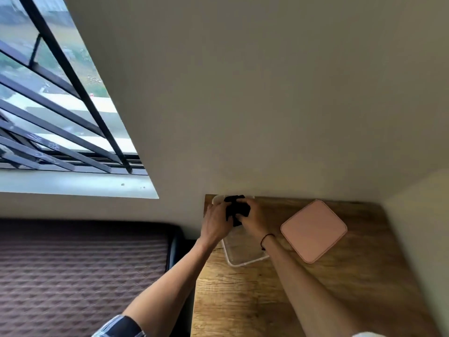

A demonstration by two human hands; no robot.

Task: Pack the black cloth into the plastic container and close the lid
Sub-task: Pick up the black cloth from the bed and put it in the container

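A clear plastic container stands at the far left corner of the wooden table, close to the wall. The black cloth is bunched up over the container's far half. My left hand grips the cloth from the left, and my right hand grips it from the right. Whether the cloth touches the container's floor is hidden by my hands. The pink square lid lies flat on the table to the right of the container, apart from it.
The wall runs along the table's far edge and a second wall closes its right side. A dark quilted bed lies left of the table. A barred window is at the upper left.
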